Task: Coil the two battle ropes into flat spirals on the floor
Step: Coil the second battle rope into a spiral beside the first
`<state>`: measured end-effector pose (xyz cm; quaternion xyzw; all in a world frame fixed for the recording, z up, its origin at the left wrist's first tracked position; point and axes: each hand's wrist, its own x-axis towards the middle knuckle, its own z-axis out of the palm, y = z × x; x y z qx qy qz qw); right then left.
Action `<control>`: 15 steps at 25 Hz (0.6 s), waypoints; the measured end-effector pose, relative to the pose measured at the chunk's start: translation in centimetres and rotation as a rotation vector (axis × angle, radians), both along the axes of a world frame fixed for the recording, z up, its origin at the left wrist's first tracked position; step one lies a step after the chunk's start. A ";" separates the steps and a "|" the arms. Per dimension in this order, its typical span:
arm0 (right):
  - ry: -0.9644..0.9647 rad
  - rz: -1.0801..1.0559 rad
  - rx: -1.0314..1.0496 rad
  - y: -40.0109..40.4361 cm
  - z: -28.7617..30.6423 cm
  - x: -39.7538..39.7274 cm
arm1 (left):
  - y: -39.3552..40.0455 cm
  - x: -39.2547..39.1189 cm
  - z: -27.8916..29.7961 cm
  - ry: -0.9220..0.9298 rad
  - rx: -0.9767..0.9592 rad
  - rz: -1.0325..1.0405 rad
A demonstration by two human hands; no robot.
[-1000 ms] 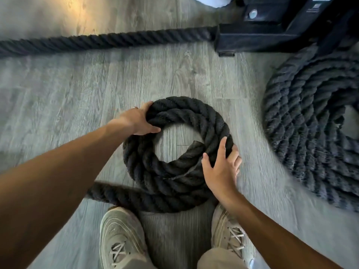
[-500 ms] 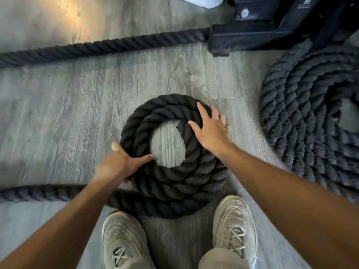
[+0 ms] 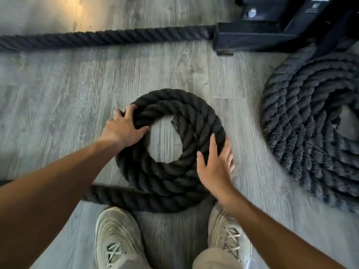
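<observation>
A thick black battle rope lies in a small flat spiral (image 3: 171,177) of about three turns on the grey wood floor, its taped end at the inner hole. Its loose tail (image 3: 108,197) runs off to the left along the near side. My left hand (image 3: 124,127) grips the spiral's upper left edge, fingers curled over the rope. My right hand (image 3: 215,167) lies flat with fingers spread on the spiral's lower right edge. A second, larger coil (image 3: 303,121) of rope lies at the right, partly cut off by the frame.
A straight stretch of rope (image 3: 104,37) runs across the far floor to a black metal rack base (image 3: 258,37) at top right. My two pale sneakers (image 3: 116,237) stand just below the small spiral.
Both hands shifted round the spiral: the left from its lower left up to the upper left edge, the right from the top right down to the lower right. The coil turned.
</observation>
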<state>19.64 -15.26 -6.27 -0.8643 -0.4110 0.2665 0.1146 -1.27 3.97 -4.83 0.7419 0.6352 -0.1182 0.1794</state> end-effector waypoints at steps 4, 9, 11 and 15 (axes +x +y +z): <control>-0.071 0.370 -0.037 7.1 0.4 5.7 | -4.4 -1.9 1.2 -0.023 -0.071 0.251; -0.090 0.382 0.030 11.3 0.3 5.5 | -12.6 -1.1 1.9 -0.061 -0.119 0.176; -0.115 0.321 0.111 9.2 0.1 4.6 | -10.8 -1.4 2.0 0.007 -0.104 0.235; -0.271 0.188 0.132 0.7 -0.8 1.5 | -2.5 -1.0 2.3 -0.076 -0.077 0.178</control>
